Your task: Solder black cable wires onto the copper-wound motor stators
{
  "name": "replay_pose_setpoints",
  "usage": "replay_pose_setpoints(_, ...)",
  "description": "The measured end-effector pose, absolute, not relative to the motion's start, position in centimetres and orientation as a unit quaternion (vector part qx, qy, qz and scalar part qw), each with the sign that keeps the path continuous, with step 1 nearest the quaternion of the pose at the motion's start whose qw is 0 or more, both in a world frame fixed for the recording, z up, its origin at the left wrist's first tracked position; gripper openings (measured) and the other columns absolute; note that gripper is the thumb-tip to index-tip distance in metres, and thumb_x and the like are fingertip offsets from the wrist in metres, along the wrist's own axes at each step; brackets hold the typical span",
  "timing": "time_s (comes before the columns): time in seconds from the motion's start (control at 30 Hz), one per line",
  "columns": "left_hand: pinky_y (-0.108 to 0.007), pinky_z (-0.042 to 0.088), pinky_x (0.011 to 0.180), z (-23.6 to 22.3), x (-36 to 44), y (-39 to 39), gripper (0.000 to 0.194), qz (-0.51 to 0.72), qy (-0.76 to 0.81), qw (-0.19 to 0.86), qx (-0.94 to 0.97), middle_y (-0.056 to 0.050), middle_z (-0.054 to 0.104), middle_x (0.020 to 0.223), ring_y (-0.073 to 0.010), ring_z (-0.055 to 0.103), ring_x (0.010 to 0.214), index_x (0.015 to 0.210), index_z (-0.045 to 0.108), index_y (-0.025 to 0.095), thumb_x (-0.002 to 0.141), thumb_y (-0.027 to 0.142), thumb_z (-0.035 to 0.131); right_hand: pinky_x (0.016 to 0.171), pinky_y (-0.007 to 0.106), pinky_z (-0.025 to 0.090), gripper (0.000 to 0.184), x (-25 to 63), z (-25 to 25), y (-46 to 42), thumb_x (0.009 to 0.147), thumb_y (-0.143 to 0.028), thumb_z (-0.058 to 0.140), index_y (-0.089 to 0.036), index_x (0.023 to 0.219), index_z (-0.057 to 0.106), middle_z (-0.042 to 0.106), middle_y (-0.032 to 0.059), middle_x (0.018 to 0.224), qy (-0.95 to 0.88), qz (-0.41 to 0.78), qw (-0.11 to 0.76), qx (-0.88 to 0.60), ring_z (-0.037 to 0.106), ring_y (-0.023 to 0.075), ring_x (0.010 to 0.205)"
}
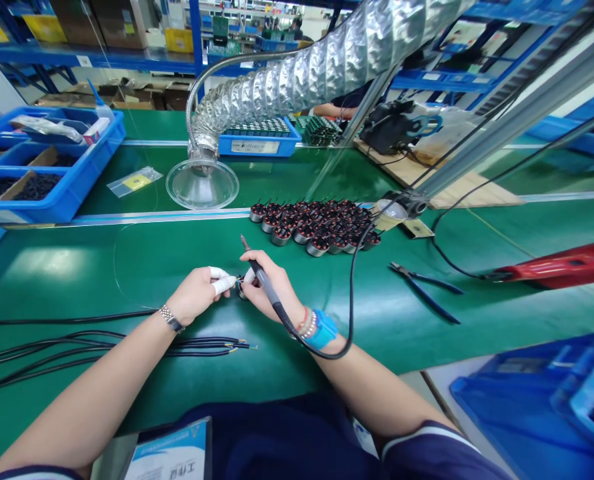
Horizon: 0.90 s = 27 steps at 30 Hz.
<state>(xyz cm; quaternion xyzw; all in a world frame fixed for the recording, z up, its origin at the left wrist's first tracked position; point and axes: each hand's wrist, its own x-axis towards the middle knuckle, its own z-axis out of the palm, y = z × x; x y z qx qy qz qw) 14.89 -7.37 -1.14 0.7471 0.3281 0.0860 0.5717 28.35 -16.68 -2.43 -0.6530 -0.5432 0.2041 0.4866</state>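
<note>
My left hand (195, 295), its fingers wrapped in white finger cots, pinches a small brushless motor (240, 289) low over the green workbench mat (77, 267). The motor is mostly hidden between my two hands. My right hand (269, 287) grips a soldering iron (263, 280) like a pen, with its tip pointing up and away from the motor. The iron's black cord (351, 300) loops past my wrist. Several black cables (127, 347) with bared ends lie left of my hands. A cluster of several copper-wound motors (311, 227) stands just beyond them.
A pair of blue-handled pliers (424, 290) lies to the right, near a red tool (559, 265). A fume extractor hood (202, 184) on a silver duct hangs ahead. Blue bins (31, 187) of small black parts sit far left, with a blue crate (527, 413) at lower right.
</note>
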Motion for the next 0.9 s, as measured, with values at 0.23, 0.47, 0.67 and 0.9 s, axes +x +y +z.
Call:
replay_pose_setpoints(0.23, -0.022, 0.024, 0.047, -0.6, 14.9, -7.5, 0.034, 0.061, 0.325, 0.508, 0.796, 0.003, 0.045, 0.05, -0.0087, 0.032, 0.046, 0.061, 0.056, 0.015, 0.076, 0.044, 0.05, 0.075, 0.025, 0.046, 0.03, 29.8, -0.9, -20.1, 0.075, -0.015, 0.058, -0.02, 0.104, 0.051, 0.062, 0.0006, 0.078, -0.609, 0.091, 0.459, -0.641, 0.059, 0.013, 0.074)
replay_pose_setpoints(0.47, -0.023, 0.027, 0.051, -0.3, 15.0, -7.6, 0.035, 0.057, 0.313, 0.415, 0.853, 0.001, 0.051, 0.056, -0.011, 0.038, 0.051, 0.061, 0.057, 0.015, 0.078, 0.043, 0.046, 0.062, 0.027, 0.047, 0.022, 30.6, 1.4, -22.6, 0.08, -0.02, 0.056, -0.019, 0.1, 0.062, 0.066, 0.0041, 0.08, -0.619, 0.037, 0.487, -0.615, 0.056, 0.0144, 0.067)
replay_pose_setpoints(0.67, -0.023, 0.026, 0.05, 0.0, 15.1, -7.8, 0.034, 0.057, 0.324, 0.418, 0.847, 0.003, 0.047, 0.052, -0.0098, 0.035, 0.048, 0.06, 0.056, 0.015, 0.078, 0.042, 0.047, 0.058, 0.031, 0.044, 0.015, 31.4, 1.4, -23.3, 0.077, -0.014, 0.055, -0.02, 0.082, 0.068, 0.067, 0.0037, 0.071, -0.599, 0.117, 0.513, -0.604, 0.052, 0.0147, 0.061)
replay_pose_setpoints(0.9, -0.023, 0.026, 0.05, 0.2, 15.1, -7.9, 0.032, 0.05, 0.33, 0.427, 0.841, 0.003, 0.048, 0.054, -0.0096, 0.035, 0.049, 0.061, 0.056, 0.015, 0.078, 0.041, 0.047, 0.059, 0.031, 0.042, 0.015, 31.5, 0.9, -22.9, 0.076, -0.014, 0.056, -0.019, 0.083, 0.069, 0.068, 0.004, 0.074, -0.588, 0.152, 0.52, -0.601, 0.051, 0.0147, 0.061)
